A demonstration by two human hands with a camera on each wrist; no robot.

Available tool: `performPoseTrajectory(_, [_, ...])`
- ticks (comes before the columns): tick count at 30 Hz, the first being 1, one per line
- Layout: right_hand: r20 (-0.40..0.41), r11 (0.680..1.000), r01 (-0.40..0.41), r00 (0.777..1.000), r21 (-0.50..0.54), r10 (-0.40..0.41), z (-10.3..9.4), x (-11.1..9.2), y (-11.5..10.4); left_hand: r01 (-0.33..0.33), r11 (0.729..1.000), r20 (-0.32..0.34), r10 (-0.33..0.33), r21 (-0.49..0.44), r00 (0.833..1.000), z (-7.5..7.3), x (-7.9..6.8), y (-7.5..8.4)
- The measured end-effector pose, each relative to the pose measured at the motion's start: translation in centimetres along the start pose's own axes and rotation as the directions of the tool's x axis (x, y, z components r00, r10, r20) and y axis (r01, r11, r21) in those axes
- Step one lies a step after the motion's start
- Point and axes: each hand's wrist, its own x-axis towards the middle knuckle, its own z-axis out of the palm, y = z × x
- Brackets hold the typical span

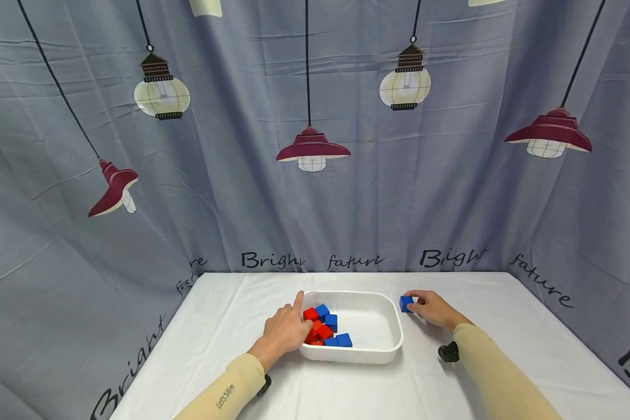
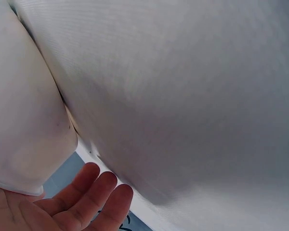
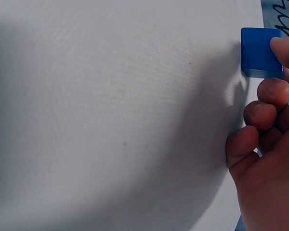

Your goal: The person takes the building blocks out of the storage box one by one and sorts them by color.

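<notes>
Pinching a blue cube [image 1: 406, 304] in the right hand [image 1: 437, 310], just right of the white tray [image 1: 354, 356] and apart from it. Resting the left hand [image 1: 285, 329] at the tray's left end, with fingers loosely extended.

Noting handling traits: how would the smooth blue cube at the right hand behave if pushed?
The blue cube would probably slide, not roll, given flat faces. It seems stiff: its edges look straight where the right hand pinches it. Tipping looks unlikely: it is roughly as wide as tall.
</notes>
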Motion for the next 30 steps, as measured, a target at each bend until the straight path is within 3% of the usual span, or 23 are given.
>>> performPoseTrajectory(12, [-0.013,0.998,-0.044,0.999,0.039,0.045,0.16,0.03,0.60,0.004,1.000,0.006,-0.004,-0.001,1.000,-0.10,0.10,0.00])
performPoseTrajectory(30, [0.009,0.996,-0.044,0.999,0.074,0.043,-0.08,-0.10,0.49,0.000,1.000,0.005,0.000,-0.001,1.000,-0.09,0.05,-0.04])
